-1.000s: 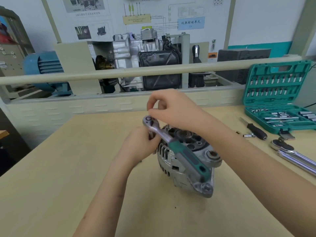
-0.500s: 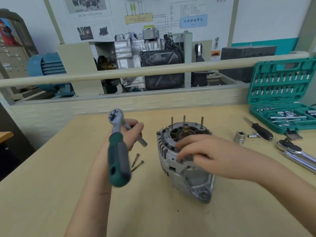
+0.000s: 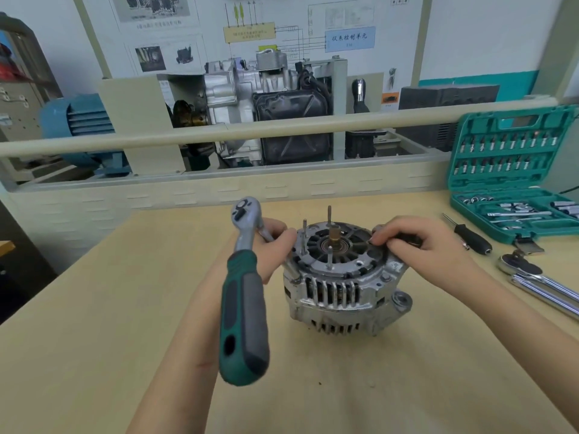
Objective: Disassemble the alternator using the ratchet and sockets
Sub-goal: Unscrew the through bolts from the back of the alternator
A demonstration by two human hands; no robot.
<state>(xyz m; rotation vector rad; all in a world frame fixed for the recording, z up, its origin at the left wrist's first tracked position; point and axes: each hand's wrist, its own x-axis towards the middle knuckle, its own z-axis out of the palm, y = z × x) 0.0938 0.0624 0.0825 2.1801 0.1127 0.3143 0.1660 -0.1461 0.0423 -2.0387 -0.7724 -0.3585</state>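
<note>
While the alternator (image 3: 341,277) sits mid-frame on the wooden table (image 3: 94,308), end face up with three studs and a brass-tipped shaft standing out of it, both hands bracket its upper rim. Left hand (image 3: 272,245), forearm rising from bottom centre, has fingers curled around the ratchet (image 3: 244,292) near its head, fingertips touching the housing's left edge; green-and-grey handle slants down toward the camera. Right hand (image 3: 416,242), forearm entering from lower right, pinches a dark part at the housing's upper right edge. Green socket case (image 3: 513,170) lies open at right; a screwdriver (image 3: 470,234) and a chrome ratchet (image 3: 539,280) lie near it.
</note>
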